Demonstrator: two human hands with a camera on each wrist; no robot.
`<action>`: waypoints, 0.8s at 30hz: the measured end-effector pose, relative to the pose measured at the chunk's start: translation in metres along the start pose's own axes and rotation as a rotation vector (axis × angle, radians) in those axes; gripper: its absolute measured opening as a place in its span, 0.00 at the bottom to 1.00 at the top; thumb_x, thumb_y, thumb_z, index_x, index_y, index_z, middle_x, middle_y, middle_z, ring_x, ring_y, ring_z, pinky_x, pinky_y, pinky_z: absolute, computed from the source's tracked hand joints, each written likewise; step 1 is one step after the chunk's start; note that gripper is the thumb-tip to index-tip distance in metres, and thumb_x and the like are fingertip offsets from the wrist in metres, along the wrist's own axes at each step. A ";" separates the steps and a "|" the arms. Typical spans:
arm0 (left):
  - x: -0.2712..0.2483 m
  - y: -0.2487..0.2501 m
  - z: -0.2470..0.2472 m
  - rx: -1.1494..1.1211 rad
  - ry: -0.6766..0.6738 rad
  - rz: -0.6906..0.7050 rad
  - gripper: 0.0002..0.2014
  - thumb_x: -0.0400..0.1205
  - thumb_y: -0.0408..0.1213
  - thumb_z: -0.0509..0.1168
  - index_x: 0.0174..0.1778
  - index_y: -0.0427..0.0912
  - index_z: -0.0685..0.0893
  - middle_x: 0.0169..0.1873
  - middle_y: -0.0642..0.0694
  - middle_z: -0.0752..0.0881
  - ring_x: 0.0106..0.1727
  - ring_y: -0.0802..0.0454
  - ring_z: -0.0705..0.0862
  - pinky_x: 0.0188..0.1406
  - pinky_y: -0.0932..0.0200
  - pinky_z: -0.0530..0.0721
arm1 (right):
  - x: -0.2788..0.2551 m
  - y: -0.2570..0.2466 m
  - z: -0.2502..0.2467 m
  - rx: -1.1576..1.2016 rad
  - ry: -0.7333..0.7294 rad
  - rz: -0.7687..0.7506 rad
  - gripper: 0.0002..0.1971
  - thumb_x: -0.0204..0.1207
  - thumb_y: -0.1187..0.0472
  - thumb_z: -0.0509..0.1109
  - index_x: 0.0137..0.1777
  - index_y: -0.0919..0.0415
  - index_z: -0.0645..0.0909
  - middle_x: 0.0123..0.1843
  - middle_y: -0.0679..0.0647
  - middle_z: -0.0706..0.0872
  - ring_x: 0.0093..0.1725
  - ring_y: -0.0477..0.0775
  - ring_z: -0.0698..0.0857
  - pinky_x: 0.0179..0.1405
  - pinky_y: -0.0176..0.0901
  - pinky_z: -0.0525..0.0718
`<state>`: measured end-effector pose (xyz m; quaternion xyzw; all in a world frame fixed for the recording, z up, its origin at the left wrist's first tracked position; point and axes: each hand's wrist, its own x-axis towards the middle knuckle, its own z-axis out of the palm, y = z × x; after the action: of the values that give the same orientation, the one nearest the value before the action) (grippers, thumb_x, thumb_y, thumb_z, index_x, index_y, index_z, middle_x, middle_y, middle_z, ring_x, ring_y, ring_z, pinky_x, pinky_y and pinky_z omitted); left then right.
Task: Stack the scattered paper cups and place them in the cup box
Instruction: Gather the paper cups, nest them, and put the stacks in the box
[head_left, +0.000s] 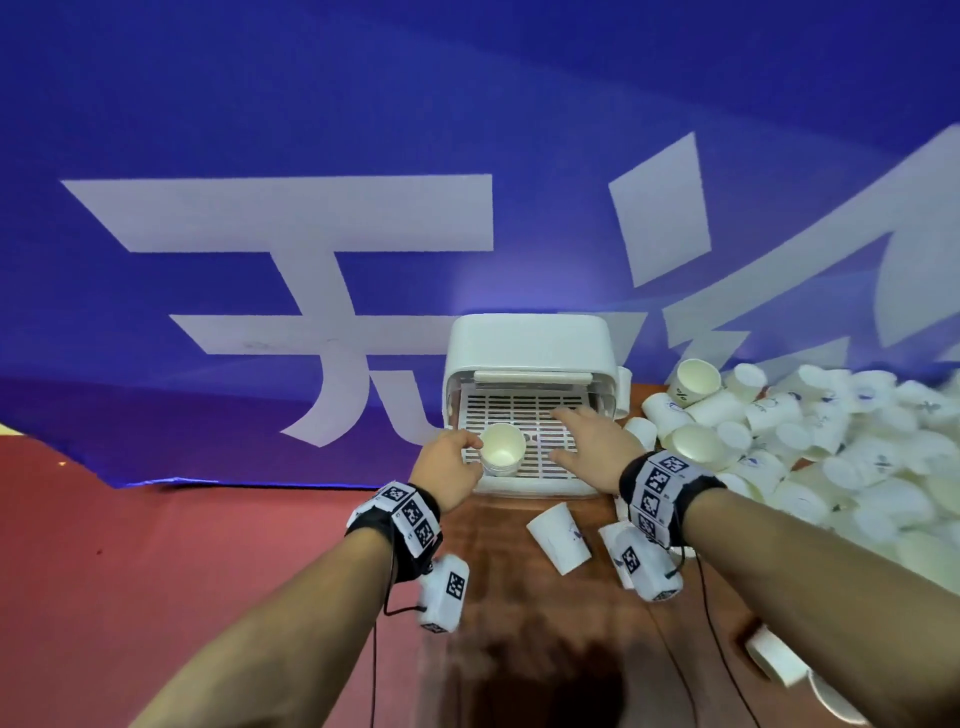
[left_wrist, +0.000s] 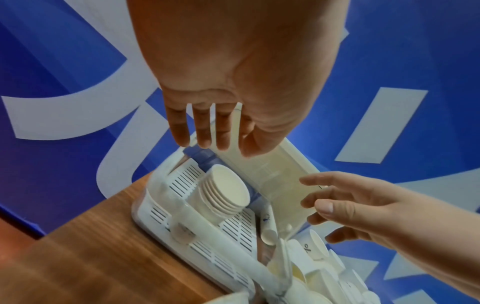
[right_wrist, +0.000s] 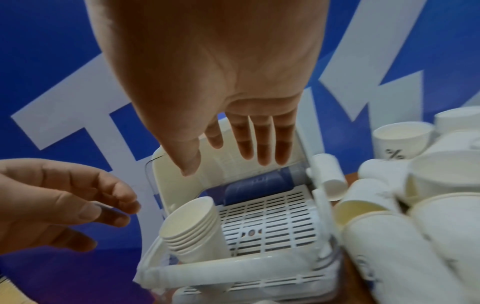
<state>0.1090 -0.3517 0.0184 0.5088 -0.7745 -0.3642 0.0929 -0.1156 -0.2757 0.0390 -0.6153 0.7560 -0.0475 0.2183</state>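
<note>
A blue banner (head_left: 260, 130) with large white characters fills the background behind a wooden counter (head_left: 498, 571). On the right side of the counter lies a big heap of loose paper cups (head_left: 831, 441), white, some lying on their sides and some printed with small blue marks. At the far edge of the counter sits the white cup box (head_left: 530, 338), its lid raised at the back and its slotted white tray (head_left: 524, 405) exposed. Inside, at the left side of the tray, stands a stack of paper cups (head_left: 501, 449), several nested rims showing in the wrist views, the stack leaning slightly.

The left hand (head_left: 449, 467) hovers just beside the stack with fingers loosely curved and apart from the cups, grasping nothing. The right hand (head_left: 592, 447) is spread flat above the right part of the tray, fingers straight, also grasping nothing. Both wrists wear black bands with square printed markers (head_left: 657, 480).

In front of the box, a single cup (head_left: 558, 538) lies tipped on the counter between the forearms.
</note>
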 end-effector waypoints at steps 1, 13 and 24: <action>0.000 0.006 0.006 0.002 -0.008 0.008 0.16 0.78 0.31 0.67 0.63 0.42 0.84 0.63 0.42 0.81 0.62 0.44 0.80 0.60 0.60 0.75 | -0.007 0.007 -0.002 0.008 0.008 0.011 0.32 0.81 0.43 0.65 0.82 0.51 0.63 0.74 0.58 0.76 0.72 0.59 0.77 0.69 0.53 0.78; -0.014 0.047 0.101 0.033 -0.186 -0.046 0.14 0.76 0.31 0.67 0.58 0.42 0.84 0.58 0.46 0.80 0.60 0.46 0.81 0.60 0.57 0.79 | -0.084 0.091 0.013 0.150 -0.030 0.170 0.30 0.82 0.46 0.66 0.82 0.51 0.64 0.72 0.59 0.76 0.68 0.60 0.79 0.65 0.53 0.78; -0.012 0.032 0.147 0.013 -0.201 -0.136 0.30 0.72 0.33 0.69 0.72 0.40 0.72 0.64 0.39 0.80 0.63 0.41 0.81 0.67 0.46 0.79 | -0.105 0.128 0.049 0.209 -0.059 0.206 0.27 0.82 0.49 0.65 0.80 0.52 0.66 0.67 0.57 0.78 0.67 0.60 0.78 0.65 0.57 0.77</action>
<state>0.0162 -0.2655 -0.0629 0.5218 -0.7459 -0.4138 -0.0137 -0.1969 -0.1357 -0.0204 -0.5097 0.7992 -0.0850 0.3070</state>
